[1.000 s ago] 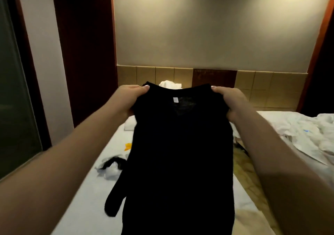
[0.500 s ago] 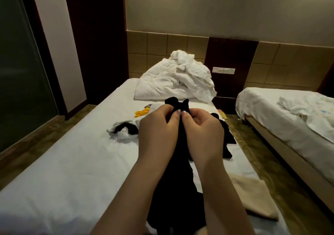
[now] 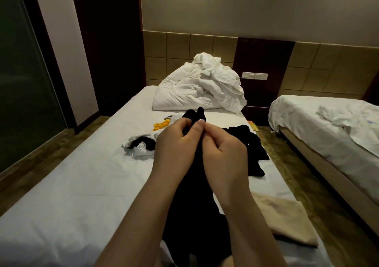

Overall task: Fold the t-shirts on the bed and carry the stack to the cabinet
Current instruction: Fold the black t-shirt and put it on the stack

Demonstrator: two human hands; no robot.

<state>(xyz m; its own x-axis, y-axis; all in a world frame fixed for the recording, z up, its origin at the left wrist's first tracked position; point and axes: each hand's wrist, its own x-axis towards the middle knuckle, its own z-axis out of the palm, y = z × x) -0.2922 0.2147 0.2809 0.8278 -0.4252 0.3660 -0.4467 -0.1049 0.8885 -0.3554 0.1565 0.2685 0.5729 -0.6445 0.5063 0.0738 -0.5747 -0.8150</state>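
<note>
A black t-shirt [image 3: 192,209] hangs folded lengthwise between my hands, above the white bed [image 3: 82,184]. My left hand [image 3: 174,145] and my right hand [image 3: 223,153] are pressed together, and both pinch the shirt's top edge. Two black fabric tips [image 3: 194,113] stick up past my fingers. Another black garment [image 3: 252,149] lies crumpled on the bed to the right. A white and black garment [image 3: 141,146] lies to the left. Behind it is a yellow one [image 3: 161,125]. A beige folded cloth [image 3: 287,221] lies at the bed's right edge, close to me.
A crumpled white duvet and pillow [image 3: 201,90] fill the head of the bed. A second bed [image 3: 328,127] with rumpled white bedding stands to the right across a narrow floor aisle [image 3: 291,164]. A dark wooden panel and a glass partition [image 3: 20,82] stand on the left.
A second ago I held the black t-shirt spread wide at the shoulders, up high. My hands have come together, folding it lengthwise, and lowered. Since half a second ago little has moved.
</note>
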